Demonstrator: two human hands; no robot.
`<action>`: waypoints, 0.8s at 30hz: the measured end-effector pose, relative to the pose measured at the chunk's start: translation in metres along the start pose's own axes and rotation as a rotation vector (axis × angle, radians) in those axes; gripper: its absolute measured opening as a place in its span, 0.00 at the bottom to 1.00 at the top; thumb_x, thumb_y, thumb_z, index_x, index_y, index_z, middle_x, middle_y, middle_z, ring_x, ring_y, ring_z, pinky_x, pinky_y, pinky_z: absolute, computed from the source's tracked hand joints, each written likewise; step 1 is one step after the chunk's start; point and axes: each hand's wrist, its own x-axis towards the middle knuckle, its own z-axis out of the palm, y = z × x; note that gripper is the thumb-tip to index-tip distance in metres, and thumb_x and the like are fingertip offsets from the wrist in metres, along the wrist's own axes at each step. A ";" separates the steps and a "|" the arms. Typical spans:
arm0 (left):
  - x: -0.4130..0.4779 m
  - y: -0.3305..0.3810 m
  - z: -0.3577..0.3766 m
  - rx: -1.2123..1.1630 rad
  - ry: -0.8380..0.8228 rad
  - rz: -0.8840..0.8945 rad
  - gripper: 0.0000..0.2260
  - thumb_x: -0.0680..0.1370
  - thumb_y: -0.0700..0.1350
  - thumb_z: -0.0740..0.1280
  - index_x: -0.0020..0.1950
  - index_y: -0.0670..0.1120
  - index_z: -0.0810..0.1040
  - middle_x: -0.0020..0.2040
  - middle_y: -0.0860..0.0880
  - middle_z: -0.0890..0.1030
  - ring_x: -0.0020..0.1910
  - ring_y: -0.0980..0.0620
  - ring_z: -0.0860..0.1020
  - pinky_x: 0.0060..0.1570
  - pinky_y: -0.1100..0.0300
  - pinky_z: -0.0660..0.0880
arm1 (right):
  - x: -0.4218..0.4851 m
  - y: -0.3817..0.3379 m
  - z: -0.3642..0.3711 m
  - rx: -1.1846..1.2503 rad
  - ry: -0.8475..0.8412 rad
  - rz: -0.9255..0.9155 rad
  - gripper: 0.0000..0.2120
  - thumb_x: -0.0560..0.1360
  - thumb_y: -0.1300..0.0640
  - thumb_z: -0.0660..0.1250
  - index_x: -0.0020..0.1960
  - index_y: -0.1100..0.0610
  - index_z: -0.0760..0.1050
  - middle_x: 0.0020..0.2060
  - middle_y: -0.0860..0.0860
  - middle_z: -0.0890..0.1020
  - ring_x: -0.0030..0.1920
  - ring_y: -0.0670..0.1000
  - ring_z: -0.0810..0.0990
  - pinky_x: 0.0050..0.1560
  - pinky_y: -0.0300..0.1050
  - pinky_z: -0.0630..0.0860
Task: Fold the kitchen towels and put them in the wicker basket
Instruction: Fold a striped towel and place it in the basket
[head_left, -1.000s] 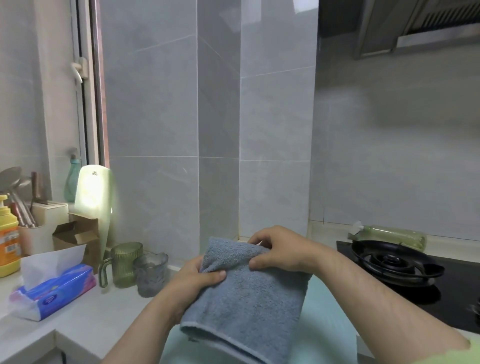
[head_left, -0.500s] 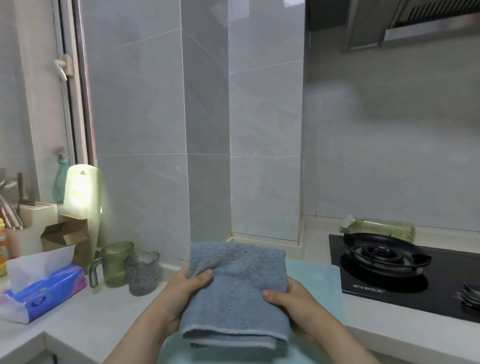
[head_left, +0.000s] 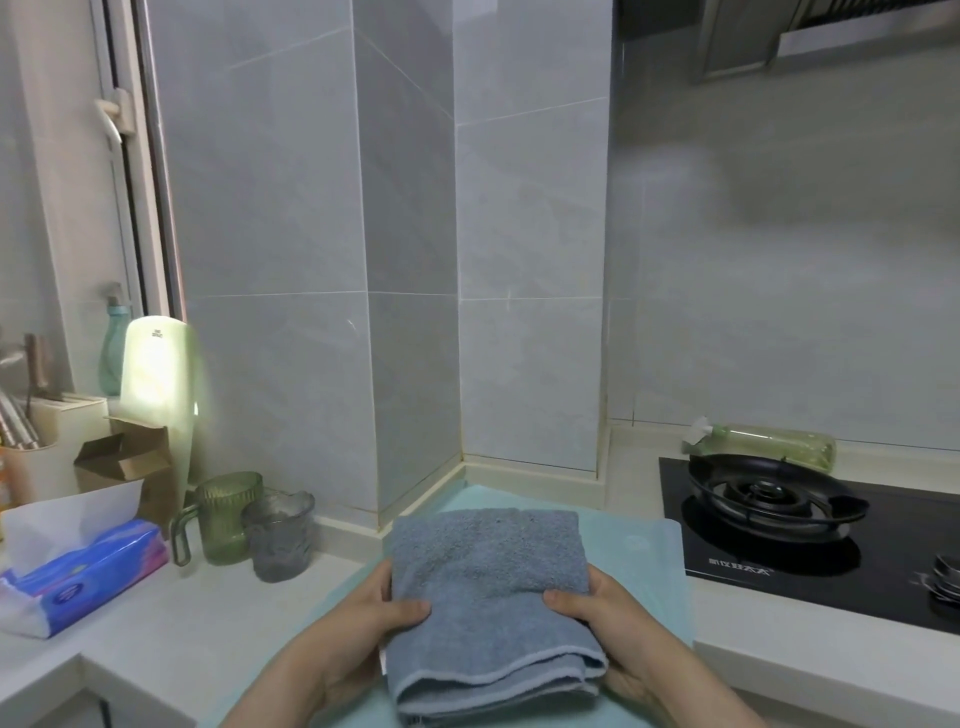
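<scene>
We hold the folded grey-blue terry towel (head_left: 488, 587) between the left grip (head_left: 363, 623) and the right grip (head_left: 608, 618). Both pinch its sides, thumbs on top. Its long axis points away from us, hemmed edges toward us. Under the grips lies a smooth pale-teal mat (head_left: 639, 551) on the white counter (head_left: 208, 623), before grey tiled walls.

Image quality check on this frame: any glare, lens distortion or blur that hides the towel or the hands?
Head view: strong glare blows out the pale board at left; the wide lens bows the window frame near that edge; the blue towel, left hand and right hand are evenly lit and reasonably sharp.
</scene>
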 end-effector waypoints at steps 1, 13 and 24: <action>0.000 -0.002 0.001 -0.011 -0.001 -0.002 0.40 0.61 0.33 0.78 0.70 0.44 0.68 0.61 0.34 0.79 0.60 0.33 0.78 0.56 0.43 0.78 | 0.001 0.002 -0.001 -0.003 0.008 0.002 0.18 0.74 0.73 0.65 0.62 0.65 0.74 0.53 0.66 0.82 0.52 0.66 0.82 0.53 0.57 0.79; 0.001 -0.013 -0.004 -0.111 0.109 0.001 0.19 0.70 0.22 0.63 0.60 0.32 0.77 0.52 0.27 0.80 0.46 0.33 0.82 0.45 0.44 0.82 | 0.008 0.009 -0.011 -0.019 -0.076 0.026 0.23 0.71 0.81 0.60 0.64 0.67 0.74 0.55 0.70 0.80 0.58 0.71 0.78 0.62 0.64 0.73; -0.009 -0.008 0.003 0.864 0.236 0.210 0.23 0.70 0.30 0.70 0.38 0.62 0.84 0.35 0.66 0.83 0.40 0.69 0.80 0.41 0.73 0.76 | -0.015 -0.005 -0.020 -0.722 0.023 -0.102 0.16 0.69 0.72 0.70 0.49 0.54 0.83 0.43 0.48 0.87 0.46 0.45 0.85 0.48 0.42 0.80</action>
